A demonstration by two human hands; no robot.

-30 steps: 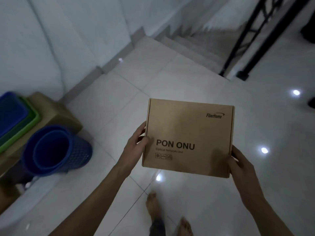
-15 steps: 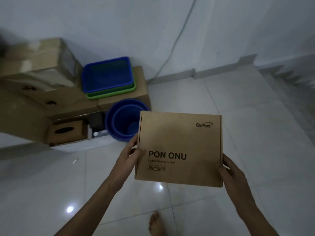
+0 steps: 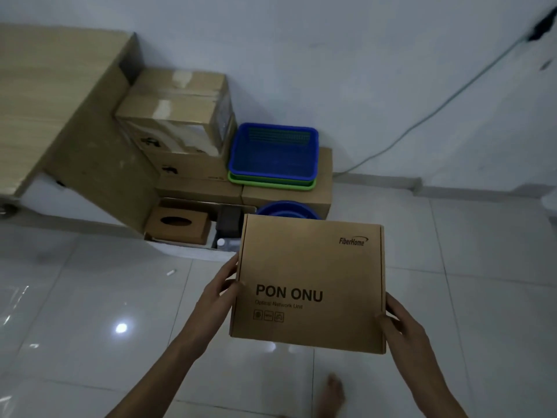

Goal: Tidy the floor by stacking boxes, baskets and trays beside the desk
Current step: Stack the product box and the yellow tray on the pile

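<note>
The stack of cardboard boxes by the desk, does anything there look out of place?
Mostly tidy. One small white scrap lies loose on the glossy tiled floor, apart from the stacked cardboard boxes.

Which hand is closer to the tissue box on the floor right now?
Left. The left hand grips the PON ONU box at its left edge, just right of and below the tissue box. The right hand holds the far right edge, farther away.
</note>
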